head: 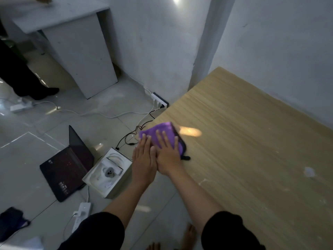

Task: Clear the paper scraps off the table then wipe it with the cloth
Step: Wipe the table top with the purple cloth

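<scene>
A purple cloth (163, 131) with a dark edge lies at the left edge of the light wooden table (243, 141). Both my hands press flat on it with straight fingers. My left hand (144, 159) sits at the table's edge, partly past it. My right hand (168, 154) lies beside it, covering the cloth's near part. A small pale scrap or mark (309, 171) shows on the table's right side; I cannot tell which.
On the floor to the left are an open laptop (66, 165), an open white box (108, 172), power strips (81, 216) and trailing cables (100, 114). A grey desk (72, 42) and a person's dark leg (23, 76) stand beyond. Walls border the table's far side.
</scene>
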Demonstrator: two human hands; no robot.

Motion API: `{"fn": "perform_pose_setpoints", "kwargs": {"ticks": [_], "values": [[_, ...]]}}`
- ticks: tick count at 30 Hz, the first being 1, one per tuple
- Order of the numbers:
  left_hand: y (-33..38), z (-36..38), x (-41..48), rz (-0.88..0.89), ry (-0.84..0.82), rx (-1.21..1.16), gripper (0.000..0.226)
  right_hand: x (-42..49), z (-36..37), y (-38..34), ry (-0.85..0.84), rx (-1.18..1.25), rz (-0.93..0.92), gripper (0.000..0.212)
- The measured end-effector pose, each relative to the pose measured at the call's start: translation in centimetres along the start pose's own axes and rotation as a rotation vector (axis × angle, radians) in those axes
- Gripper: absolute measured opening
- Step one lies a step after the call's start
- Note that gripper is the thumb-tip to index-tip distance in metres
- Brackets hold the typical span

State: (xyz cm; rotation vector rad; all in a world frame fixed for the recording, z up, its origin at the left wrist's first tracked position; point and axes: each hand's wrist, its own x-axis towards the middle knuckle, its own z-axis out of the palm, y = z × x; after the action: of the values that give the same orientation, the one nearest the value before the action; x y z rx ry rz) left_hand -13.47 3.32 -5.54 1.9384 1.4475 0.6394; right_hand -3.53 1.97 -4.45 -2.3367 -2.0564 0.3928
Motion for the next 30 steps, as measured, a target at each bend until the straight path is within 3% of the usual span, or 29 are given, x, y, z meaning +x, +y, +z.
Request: {"fn": "perform_pose_setpoints", "kwargs": {"ticks": [3, 5, 8, 12, 15, 18, 20, 22, 24, 28, 30], "values": [[0.2, 0.0, 0.9, 0.059, 0.035, 0.093, 0.073, -1.4, 0.5, 0.2, 0.012, -0.036, -0.114, 0.078], [1.0, 0.4, 0.9, 0.064, 0.037, 0.122, 0.082, -2.1, 0.9, 2.2, 0.067, 0.045, -0.115, 0.06], [2.8, 1.8, 1.2, 0.066, 0.011, 0.141, 0.077, -2.8, 0.6, 7.5, 0.243, 0.127, 0.153, 0.049], [6.3, 5.1, 2.1, 0.18, -0.049, 0.173, 0.057, -4.0, -0.8, 15.8, 0.183, 0.219, 0.604, 0.05], [10.1, 7.5, 2.2, 0.359, -0.16, 0.038, 0.047, -5.9, -1.3, 17.6, 0.246, 0.233, 0.604, 0.053], [14.5, 11.1, 1.0, 0.417, -0.368, -0.091, 0.045, -8.2, -2.0, 18.3, 0.48, 0.598, 0.613, 0.067], [16.5, 14.3, -0.6, 0.382, -0.344, 0.068, 0.049, -10.1, -2.3, 20.1, 0.693, 0.939, 0.706, 0.066], [18.0, 17.1, -2.0, 0.303, -0.323, 0.196, 0.051, -12.4, -2.3, 22.9, 0.849, 1.046, 0.861, 0.067], [19.2, 19.4, -3.4, 0.445, -0.395, 0.203, 0.047, -14.8, -2.0, 26.3, 0.952, 1.022, 0.984, 0.069], [22.8, 23.5, -5.7, 0.977, -0.772, 0.192, 0.044, -19.4, -1.8, 32.7, 1.081, 0.972, 1.095, 0.057], [24.3, 26.4, -6.1, 1.101, -0.794, 0.226, 0.048, -20.7, -1.7, 35.2, 1.087, 0.973, 1.1, 0.058]]}}
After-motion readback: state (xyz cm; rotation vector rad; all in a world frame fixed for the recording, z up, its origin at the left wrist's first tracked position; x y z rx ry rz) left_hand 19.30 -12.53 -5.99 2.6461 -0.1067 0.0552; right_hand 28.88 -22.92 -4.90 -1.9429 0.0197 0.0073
